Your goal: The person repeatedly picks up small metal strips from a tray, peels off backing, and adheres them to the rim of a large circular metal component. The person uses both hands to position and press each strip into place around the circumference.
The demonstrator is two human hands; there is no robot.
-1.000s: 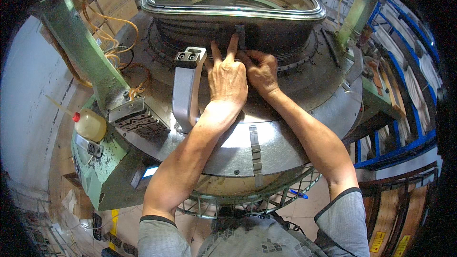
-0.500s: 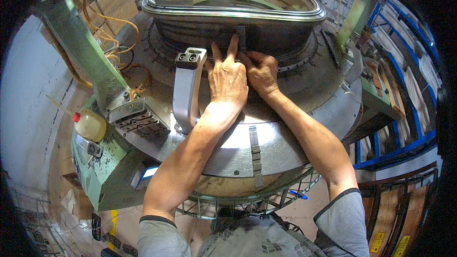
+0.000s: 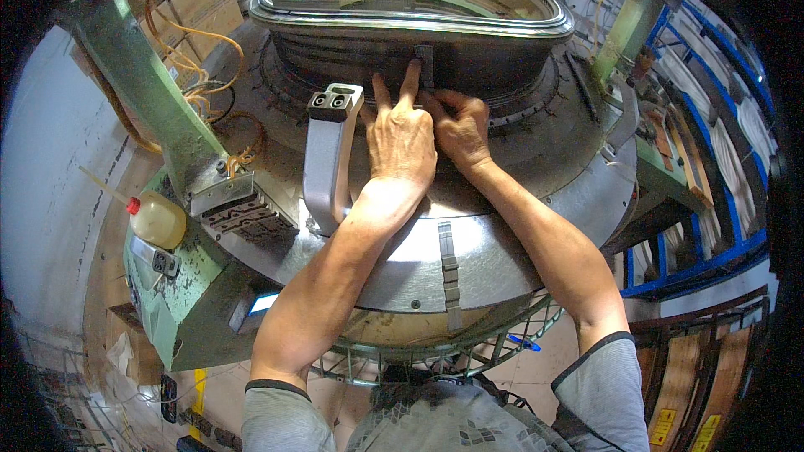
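Hands first: left hand [image 3: 402,144] lies flat, fingers spread, w/ index stretched up to a small dark grey metal block [image 3: 425,65] set upright on the dark ribbed side wall [image 3: 352,59] of the big oval metal ring [image 3: 419,0]. Not clenched, not gripping; it presses. Right hand [image 3: 461,130] is curled beside it, fingertips tucked at the foot of that block; can't tell if it pinches anything or just steadies.

Near edge: wire mesh guard [image 3: 419,360], then the round grey machine table [image 3: 502,259] w/ a slotted steel strip [image 3: 450,272] running radially. Left of the forearm, a grey U-shaped clamp arm [image 3: 322,163] w/ two bolt heads on top, apart from the block. Farther left: green machine frame [image 3: 142,84], yellowish plastic squeeze bottle w/ red tip [image 3: 155,218], orange cables [image 3: 197,75].

Progress, as judgement: block looks seated against the wall and is being fitted or adjusted; clamp arm not yet brought onto it. No tool in view near the hands.
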